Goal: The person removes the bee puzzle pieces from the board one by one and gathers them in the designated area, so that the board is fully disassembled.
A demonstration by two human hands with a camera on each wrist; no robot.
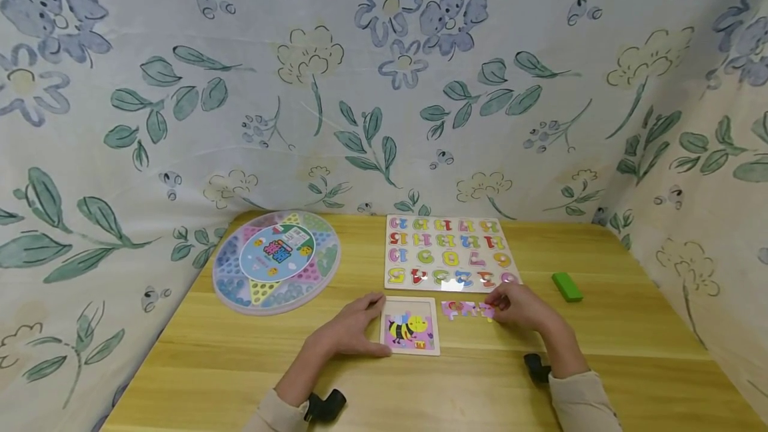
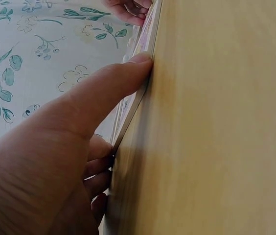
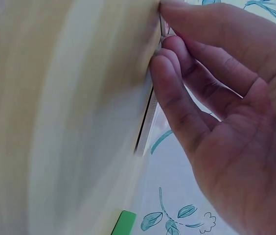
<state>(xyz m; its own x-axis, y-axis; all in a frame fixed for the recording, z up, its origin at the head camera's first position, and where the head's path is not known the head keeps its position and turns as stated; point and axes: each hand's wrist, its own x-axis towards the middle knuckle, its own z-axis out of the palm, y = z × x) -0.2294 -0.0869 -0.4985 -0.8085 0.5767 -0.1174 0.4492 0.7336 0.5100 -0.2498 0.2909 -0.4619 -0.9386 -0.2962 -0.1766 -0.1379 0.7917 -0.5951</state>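
My left hand (image 1: 349, 329) holds the left side of a small wooden puzzle tray (image 1: 414, 352), thumb at its near edge and fingers at its far left corner. Inside lies a joined bee picture (image 1: 408, 329), with bare wood along the top. To the right of the tray, several pink jigsaw pieces (image 1: 457, 309) lie in a row on the table. At the row's right end my right hand (image 1: 521, 307) pinches a pink jigsaw piece (image 1: 489, 313), partly covered by its fingertips. In the right wrist view, the fingers hide most of that piece.
Behind the tray lies a number puzzle board (image 1: 449, 251) with colourful numerals. A round Chinese checkers board (image 1: 276, 262) sits at the back left of the wooden table (image 1: 624, 325). A green block (image 1: 567, 287) lies at the right. Floral cloth hangs behind.
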